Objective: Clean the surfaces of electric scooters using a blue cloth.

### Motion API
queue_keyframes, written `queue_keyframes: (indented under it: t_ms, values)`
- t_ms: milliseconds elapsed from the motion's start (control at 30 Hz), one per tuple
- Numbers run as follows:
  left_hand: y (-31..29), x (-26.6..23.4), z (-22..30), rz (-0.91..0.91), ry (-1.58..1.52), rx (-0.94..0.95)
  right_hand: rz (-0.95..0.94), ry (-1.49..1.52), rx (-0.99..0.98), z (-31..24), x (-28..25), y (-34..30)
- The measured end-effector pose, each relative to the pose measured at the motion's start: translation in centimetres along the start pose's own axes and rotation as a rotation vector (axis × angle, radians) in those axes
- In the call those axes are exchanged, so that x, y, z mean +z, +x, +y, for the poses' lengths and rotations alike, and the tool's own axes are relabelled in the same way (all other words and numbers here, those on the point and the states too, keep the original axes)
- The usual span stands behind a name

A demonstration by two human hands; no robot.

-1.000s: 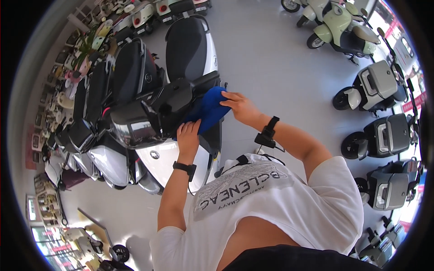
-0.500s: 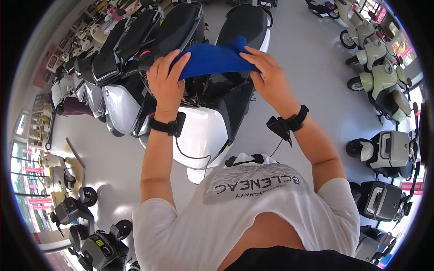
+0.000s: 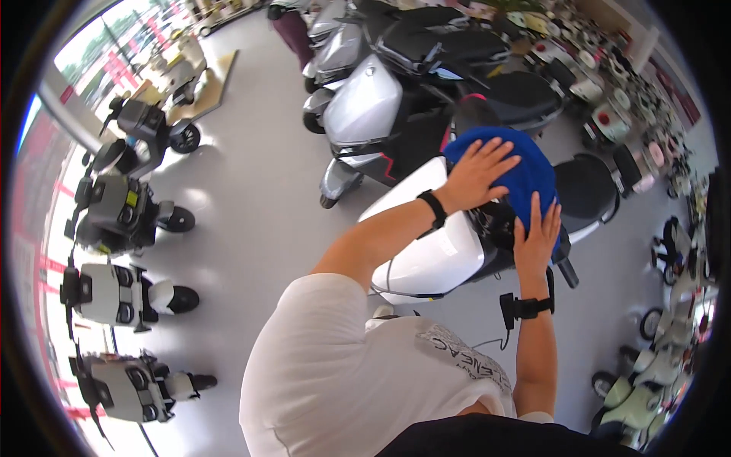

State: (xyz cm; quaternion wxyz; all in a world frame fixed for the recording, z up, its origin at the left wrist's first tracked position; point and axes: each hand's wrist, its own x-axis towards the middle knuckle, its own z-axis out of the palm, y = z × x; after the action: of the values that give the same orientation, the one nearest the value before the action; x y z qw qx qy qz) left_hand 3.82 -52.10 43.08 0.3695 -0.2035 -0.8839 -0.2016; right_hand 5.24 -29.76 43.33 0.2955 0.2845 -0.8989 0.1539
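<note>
A blue cloth (image 3: 537, 171) lies spread over the handlebar area of a white and black scooter (image 3: 438, 263). My left hand (image 3: 481, 174) rests on the cloth's near left side, open, its fingers stretched out and apart. On the lower edge of the cloth lies my right hand (image 3: 537, 238), also open with straight fingers pointing away from me. The part of the scooter beneath the cloth is hidden. Below the cloth, a black handlebar grip (image 3: 566, 270) sticks out. Both wrists carry black straps, and a thin cable hangs by the right one.
A silver and black scooter (image 3: 365, 103) stands close beyond the white one, with more parked behind it. Along the left side is a row of grey scooters (image 3: 114, 293). Pale green scooters (image 3: 632, 407) stand at the lower right. A person's dark trouser leg (image 3: 291, 34) shows at the top.
My view has turned to the left. The blue cloth, earlier held stretched between both hands, now lies over the scooter's handlebar area, and my hands have flattened onto it.
</note>
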Motion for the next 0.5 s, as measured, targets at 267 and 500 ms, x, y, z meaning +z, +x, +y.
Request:
queue_keyframes:
  t_ms: [267, 500]
  values:
    - [-5.4, 2.3, 4.1, -0.005, -0.041, -0.169, 0.043, -0.158, -0.12, 2.0, 1.9, -4.5]
    - [-13.3, 4.2, 9.4, -0.032, -0.081, -0.445, -0.133, -0.045, -0.326, 2.1, 2.5, -10.3]
